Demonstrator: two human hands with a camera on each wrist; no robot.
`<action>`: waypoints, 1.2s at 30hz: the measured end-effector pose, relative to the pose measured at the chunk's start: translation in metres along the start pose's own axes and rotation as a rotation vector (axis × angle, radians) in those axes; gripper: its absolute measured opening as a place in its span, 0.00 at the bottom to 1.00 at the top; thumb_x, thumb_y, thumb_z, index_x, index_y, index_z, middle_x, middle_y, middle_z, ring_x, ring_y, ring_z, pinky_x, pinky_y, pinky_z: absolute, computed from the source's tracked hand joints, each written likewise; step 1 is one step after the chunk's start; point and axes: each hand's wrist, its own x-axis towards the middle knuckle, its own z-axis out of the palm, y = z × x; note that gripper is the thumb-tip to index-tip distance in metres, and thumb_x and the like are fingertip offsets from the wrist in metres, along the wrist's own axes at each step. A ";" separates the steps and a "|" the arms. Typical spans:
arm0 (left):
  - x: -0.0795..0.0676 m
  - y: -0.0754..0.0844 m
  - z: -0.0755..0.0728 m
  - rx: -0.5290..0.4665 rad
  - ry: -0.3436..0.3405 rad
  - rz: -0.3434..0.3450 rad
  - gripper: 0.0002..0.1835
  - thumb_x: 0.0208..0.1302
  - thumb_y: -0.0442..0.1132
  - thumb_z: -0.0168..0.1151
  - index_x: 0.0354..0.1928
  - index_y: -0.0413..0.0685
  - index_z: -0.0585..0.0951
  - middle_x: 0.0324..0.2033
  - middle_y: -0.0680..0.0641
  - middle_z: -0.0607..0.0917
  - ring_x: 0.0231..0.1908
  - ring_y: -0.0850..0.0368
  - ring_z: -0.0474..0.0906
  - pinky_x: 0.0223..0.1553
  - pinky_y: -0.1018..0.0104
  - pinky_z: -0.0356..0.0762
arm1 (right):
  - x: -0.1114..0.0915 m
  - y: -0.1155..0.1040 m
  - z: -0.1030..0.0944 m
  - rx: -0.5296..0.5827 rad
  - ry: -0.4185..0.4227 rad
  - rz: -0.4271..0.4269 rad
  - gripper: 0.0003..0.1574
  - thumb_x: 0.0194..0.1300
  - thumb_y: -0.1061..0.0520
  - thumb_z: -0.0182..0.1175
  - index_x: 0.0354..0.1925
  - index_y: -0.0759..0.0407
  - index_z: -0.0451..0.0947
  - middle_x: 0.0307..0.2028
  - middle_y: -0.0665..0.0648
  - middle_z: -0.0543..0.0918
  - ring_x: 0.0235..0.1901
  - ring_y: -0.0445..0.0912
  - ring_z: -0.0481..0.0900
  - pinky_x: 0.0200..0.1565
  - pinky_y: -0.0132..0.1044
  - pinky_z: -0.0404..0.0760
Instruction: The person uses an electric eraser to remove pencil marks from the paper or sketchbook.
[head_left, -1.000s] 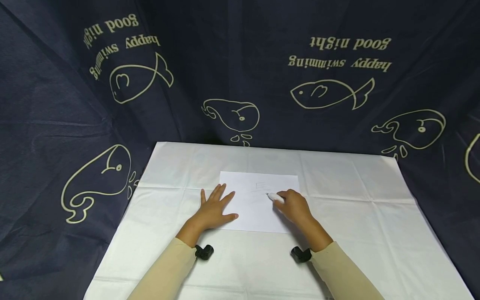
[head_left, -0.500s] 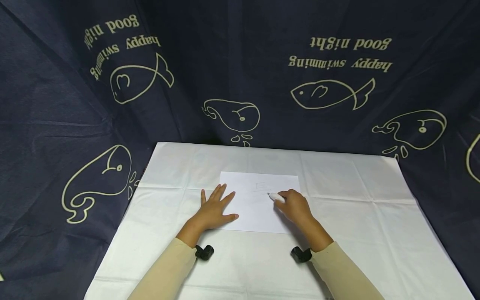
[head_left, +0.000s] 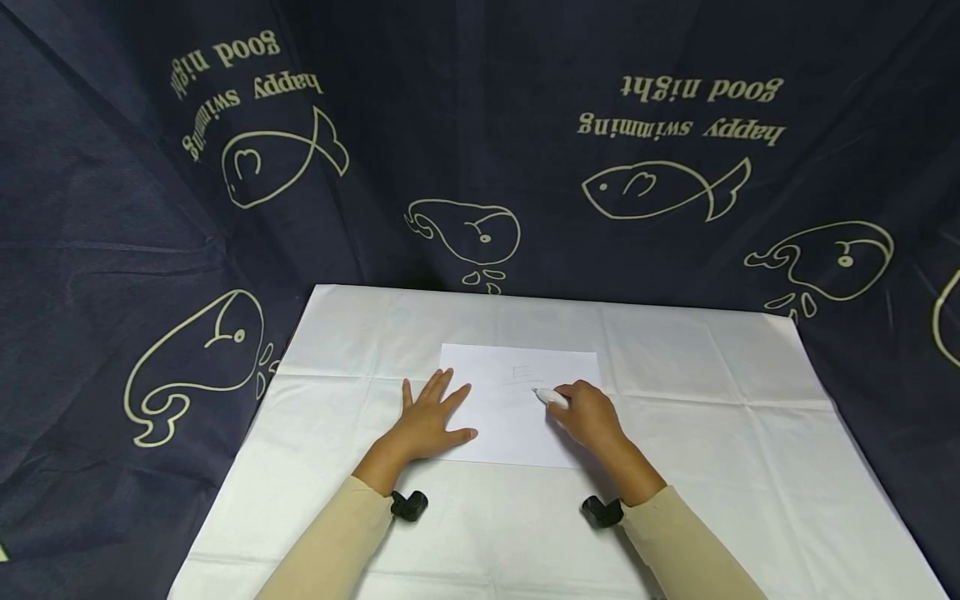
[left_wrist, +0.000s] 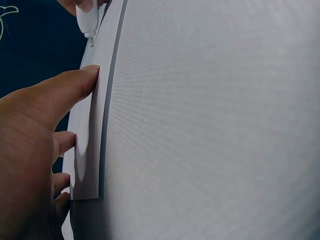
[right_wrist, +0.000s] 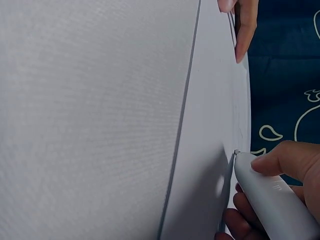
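A sheet of white paper (head_left: pixel 502 425) lies on the white-covered table, with a faint letter E and a thin line below it. The left hand (head_left: pixel 422 422) rests with spread fingers on the paper's left part. In the right hand (head_left: pixel 594 414) is a thick white pen-shaped tool (head_left: pixel 553 397), pinched between thumb and fingers. Its narrow tip is at the paper just below the line; the right wrist view shows its smooth body (right_wrist: pixel 275 200) close up. Whether the tip touches is hard to tell. The left thumb (left_wrist: pixel 82 80) presses near the paper's edge in the left wrist view.
White cloth (head_left: pixel 735 467) with fold creases covers the table. Behind and beside it hangs a dark blue curtain (head_left: pixel 480 100) printed with fish, whales and lettering. Black wrist devices (head_left: pixel 409 505) sit at both sleeve cuffs.
The tool's tip shifts by a tiny amount beneath the letter, first right, then back left and slightly nearer. The left hand stays in place.
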 end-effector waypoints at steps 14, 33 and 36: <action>0.001 -0.001 0.002 0.002 0.010 0.005 0.43 0.66 0.67 0.58 0.79 0.61 0.61 0.82 0.43 0.47 0.82 0.44 0.38 0.71 0.23 0.25 | -0.001 -0.003 0.000 0.004 0.003 0.012 0.16 0.61 0.55 0.65 0.46 0.61 0.88 0.32 0.60 0.83 0.28 0.49 0.76 0.32 0.44 0.75; 0.001 -0.001 0.002 0.004 -0.001 0.000 0.44 0.66 0.68 0.57 0.79 0.61 0.59 0.82 0.43 0.45 0.82 0.44 0.36 0.71 0.24 0.23 | 0.002 -0.005 0.001 0.011 -0.012 0.012 0.17 0.61 0.55 0.66 0.47 0.62 0.87 0.33 0.61 0.84 0.30 0.50 0.77 0.34 0.45 0.76; 0.001 -0.001 0.003 0.007 -0.007 -0.006 0.44 0.66 0.68 0.57 0.79 0.62 0.58 0.82 0.45 0.44 0.82 0.46 0.36 0.71 0.25 0.22 | 0.002 -0.006 0.001 0.009 -0.014 0.015 0.18 0.61 0.55 0.66 0.47 0.62 0.87 0.33 0.61 0.84 0.30 0.50 0.76 0.34 0.44 0.75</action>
